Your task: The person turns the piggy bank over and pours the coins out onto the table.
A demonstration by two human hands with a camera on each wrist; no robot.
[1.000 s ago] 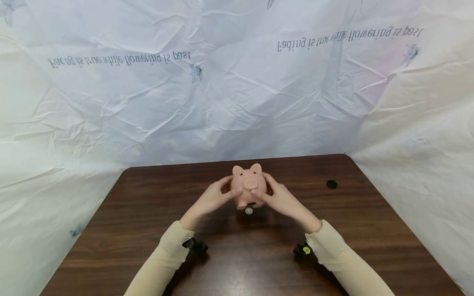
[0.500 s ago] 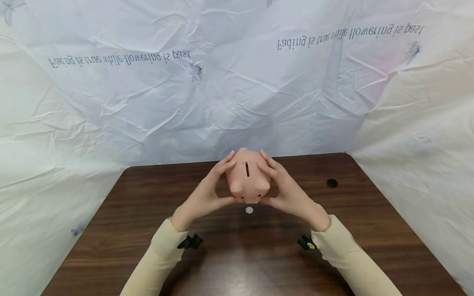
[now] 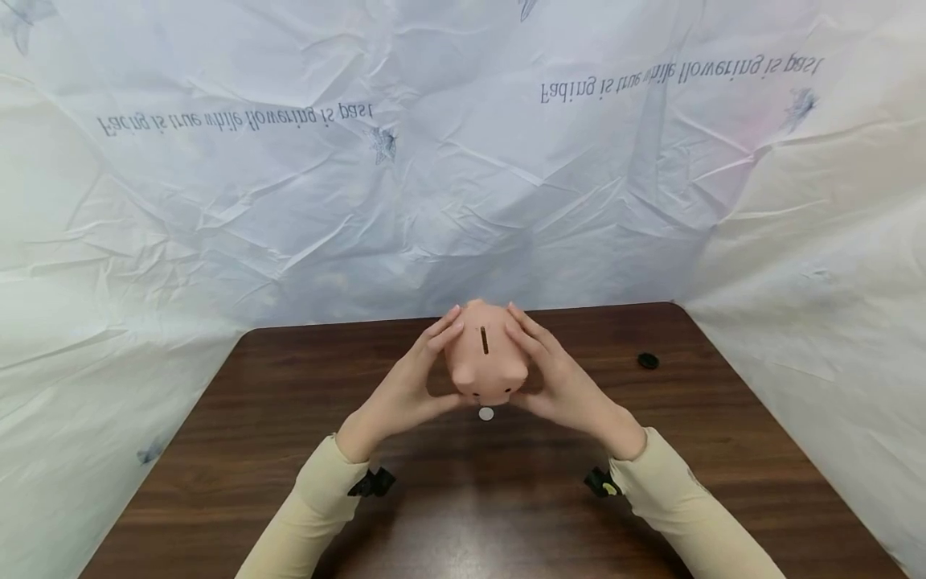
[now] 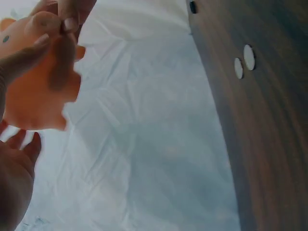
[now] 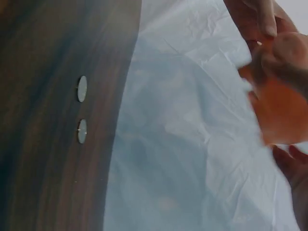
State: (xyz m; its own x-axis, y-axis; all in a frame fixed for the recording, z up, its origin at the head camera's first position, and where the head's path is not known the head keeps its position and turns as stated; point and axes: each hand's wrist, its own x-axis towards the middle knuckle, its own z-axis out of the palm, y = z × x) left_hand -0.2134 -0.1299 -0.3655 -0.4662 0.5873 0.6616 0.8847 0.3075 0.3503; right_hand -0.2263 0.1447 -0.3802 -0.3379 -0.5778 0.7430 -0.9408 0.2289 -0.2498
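A pink piggy bank (image 3: 485,358) is held in the air above the brown table (image 3: 289,418), its coin slot turned toward the head camera. My left hand (image 3: 412,386) grips its left side and my right hand (image 3: 560,378) grips its right side, fingers over the top and thumbs underneath. A silver coin (image 3: 486,413) lies on the table just below the bank. The left wrist view shows the piggy bank (image 4: 36,96) and two coins (image 4: 249,57) side by side on the wood. In the right wrist view the piggy bank (image 5: 279,108) is blurred, and the two coins (image 5: 82,88) show there too.
A small black round cap (image 3: 648,361) lies on the table at the far right, apart from the hands. Crumpled white sheeting (image 3: 463,177) with printed text walls the table at the back and on both sides. Both arms wear cream sleeves (image 3: 318,507).
The piggy bank was low with its snout toward me. Both hands lifted and turned it so the slot faces me, then lowered it slightly. The coin lies uncovered below.
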